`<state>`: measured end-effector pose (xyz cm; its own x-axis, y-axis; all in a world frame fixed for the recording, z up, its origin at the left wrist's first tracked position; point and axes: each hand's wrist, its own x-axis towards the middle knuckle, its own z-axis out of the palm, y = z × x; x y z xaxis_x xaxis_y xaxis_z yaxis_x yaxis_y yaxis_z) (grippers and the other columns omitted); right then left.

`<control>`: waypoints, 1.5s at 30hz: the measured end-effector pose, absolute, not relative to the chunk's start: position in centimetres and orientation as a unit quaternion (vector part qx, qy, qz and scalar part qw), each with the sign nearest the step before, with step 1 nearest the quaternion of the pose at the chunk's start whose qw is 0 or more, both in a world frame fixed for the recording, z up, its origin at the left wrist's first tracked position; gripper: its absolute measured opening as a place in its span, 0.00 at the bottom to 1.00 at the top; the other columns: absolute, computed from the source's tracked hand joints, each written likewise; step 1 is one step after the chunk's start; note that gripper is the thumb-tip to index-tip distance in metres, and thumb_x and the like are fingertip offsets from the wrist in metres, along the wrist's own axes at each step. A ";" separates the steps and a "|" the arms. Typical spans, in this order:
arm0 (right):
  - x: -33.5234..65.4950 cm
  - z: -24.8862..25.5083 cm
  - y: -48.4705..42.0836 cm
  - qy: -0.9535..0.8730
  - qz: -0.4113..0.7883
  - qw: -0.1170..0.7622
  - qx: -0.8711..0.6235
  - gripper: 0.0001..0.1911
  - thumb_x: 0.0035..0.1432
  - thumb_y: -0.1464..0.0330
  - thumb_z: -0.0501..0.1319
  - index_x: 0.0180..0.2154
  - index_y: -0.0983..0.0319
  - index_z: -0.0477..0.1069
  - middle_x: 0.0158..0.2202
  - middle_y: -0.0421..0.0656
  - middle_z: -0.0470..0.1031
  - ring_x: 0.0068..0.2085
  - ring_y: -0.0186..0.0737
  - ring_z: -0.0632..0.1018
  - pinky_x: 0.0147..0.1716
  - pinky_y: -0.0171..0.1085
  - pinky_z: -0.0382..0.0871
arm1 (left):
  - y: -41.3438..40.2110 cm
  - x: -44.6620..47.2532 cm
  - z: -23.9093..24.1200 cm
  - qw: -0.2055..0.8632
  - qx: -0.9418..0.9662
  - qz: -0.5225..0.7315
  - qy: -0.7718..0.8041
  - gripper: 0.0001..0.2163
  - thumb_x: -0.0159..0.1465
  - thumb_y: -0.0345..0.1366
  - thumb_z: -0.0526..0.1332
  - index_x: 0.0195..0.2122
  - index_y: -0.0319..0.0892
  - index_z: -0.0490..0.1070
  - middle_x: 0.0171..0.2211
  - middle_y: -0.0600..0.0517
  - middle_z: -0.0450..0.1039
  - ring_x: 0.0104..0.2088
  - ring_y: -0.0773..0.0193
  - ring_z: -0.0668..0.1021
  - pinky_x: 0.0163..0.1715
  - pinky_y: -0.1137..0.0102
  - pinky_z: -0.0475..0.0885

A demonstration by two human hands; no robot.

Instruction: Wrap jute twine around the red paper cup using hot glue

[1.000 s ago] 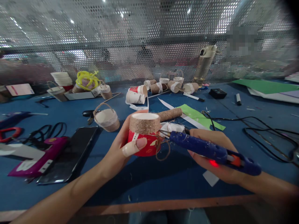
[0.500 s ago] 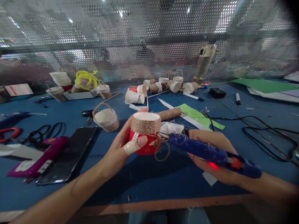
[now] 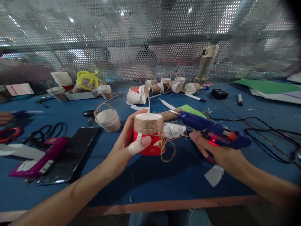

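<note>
My left hand (image 3: 131, 141), a bandage around its thumb, is closed around a red paper cup (image 3: 150, 148). Brown twine (image 3: 149, 125) wraps the cup's upper part in close rows, and a loose end curls down at its right side. To the right, my right hand (image 3: 211, 146) grips a blue glue gun (image 3: 207, 127) with a glowing red light. The gun's tip points left and away, apart from the cup; its handle is mostly hidden. Behind the cup lie a roll of twine (image 3: 167, 115) and a crumpled white wad (image 3: 174, 130).
A small twine-handled basket (image 3: 108, 120), a black phone (image 3: 70, 155) and a purple device (image 3: 44, 160) stand or lie left. Several small cups (image 3: 176, 87) lie at the back near a bottle (image 3: 207, 64). Black cable (image 3: 258, 128) runs right. Another person's hand (image 3: 6, 118) shows far left.
The glue gun has moved up and away from the cup's twine, its tip swinging upward. The cup has shifted slightly right in my left hand. Another person's hand has appeared at the left edge.
</note>
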<state>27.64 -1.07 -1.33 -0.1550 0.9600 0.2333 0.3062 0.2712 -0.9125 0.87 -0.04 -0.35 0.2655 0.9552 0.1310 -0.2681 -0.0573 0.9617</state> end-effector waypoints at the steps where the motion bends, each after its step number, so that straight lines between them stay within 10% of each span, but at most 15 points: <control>1: 27.5 -1.4 -1.1 -0.643 0.384 0.460 -0.477 0.17 0.66 0.59 0.68 0.28 0.55 0.68 0.20 0.35 0.71 0.21 0.37 0.76 0.26 0.39 0.76 | -0.1 0.9 -0.4 0.602 0.531 0.499 0.328 0.29 0.61 0.41 0.75 0.63 0.56 0.71 0.58 0.51 0.78 0.55 0.48 0.81 0.52 0.61 0.81; 7: 25.9 -1.0 -1.3 -0.633 0.457 0.492 -0.386 0.22 0.58 0.68 0.75 0.52 0.51 0.73 0.54 0.41 0.83 0.57 0.47 0.83 0.59 0.45 0.78 | -0.3 1.3 -0.7 0.624 0.552 0.456 0.314 0.24 0.63 0.39 0.75 0.59 0.58 0.72 0.58 0.52 0.78 0.56 0.51 0.81 0.50 0.65 0.80; 13: 26.4 -1.2 -1.0 -0.647 0.475 0.462 -0.377 0.09 0.65 0.63 0.71 0.36 0.56 0.72 0.35 0.37 0.79 0.33 0.37 0.81 0.37 0.39 0.79 | -0.1 1.2 -0.2 0.614 0.507 0.481 0.368 0.26 0.61 0.42 0.76 0.59 0.53 0.72 0.55 0.50 0.80 0.55 0.47 0.82 0.50 0.60 0.81; 24: 27.8 -1.9 0.7 -0.581 0.477 0.544 -0.372 0.13 0.67 0.65 0.68 0.33 0.54 0.65 0.26 0.33 0.67 0.30 0.38 0.74 0.37 0.41 0.73 | 0.6 1.3 0.3 0.558 0.442 0.607 0.353 0.16 0.64 0.46 0.70 0.52 0.52 0.78 0.48 0.53 0.83 0.54 0.48 0.81 0.51 0.59 0.82; 33: 26.7 -1.5 -0.1 -0.608 0.338 0.524 -0.491 0.14 0.63 0.54 0.72 0.44 0.54 0.77 0.49 0.44 0.80 0.52 0.49 0.81 0.56 0.48 0.77 | -0.2 1.0 -0.7 0.609 0.537 0.488 0.320 0.25 0.63 0.40 0.75 0.60 0.57 0.72 0.55 0.55 0.80 0.54 0.55 0.82 0.48 0.69 0.80; 45: 24.5 -2.3 -1.1 -0.567 0.545 0.481 -0.388 0.20 0.51 0.69 0.79 0.41 0.53 0.73 0.39 0.37 0.84 0.42 0.43 0.86 0.49 0.42 0.84 | 0.0 1.8 -1.1 0.590 0.590 0.442 0.330 0.25 0.66 0.38 0.74 0.61 0.56 0.66 0.57 0.57 0.76 0.57 0.63 0.79 0.54 0.75 0.76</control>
